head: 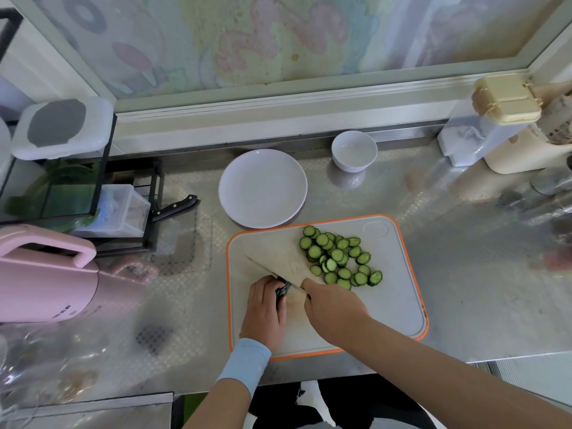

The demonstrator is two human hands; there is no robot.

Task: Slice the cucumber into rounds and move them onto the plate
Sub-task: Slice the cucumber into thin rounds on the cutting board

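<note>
A white cutting board with an orange rim (399, 292) lies at the counter's front. Several cucumber rounds (337, 260) are heaped on its far right part. My left hand (263, 308) curls around the dark cucumber stub (283, 293) at the board's left side. My right hand (334, 308) grips the handle of a broad knife (278, 258); the handle is hidden in my fist. The blade slants to the far left and meets the stub right beside my left fingertips. The white plate (263, 188) stands just beyond the board with nothing on it.
A small white bowl (354, 151) sits behind the plate to the right. A black-handled knife (176, 207) pokes out of a black rack (151, 212) at the left. A pink kettle (46, 274) stands front left. Containers (495, 125) crowd the back right corner.
</note>
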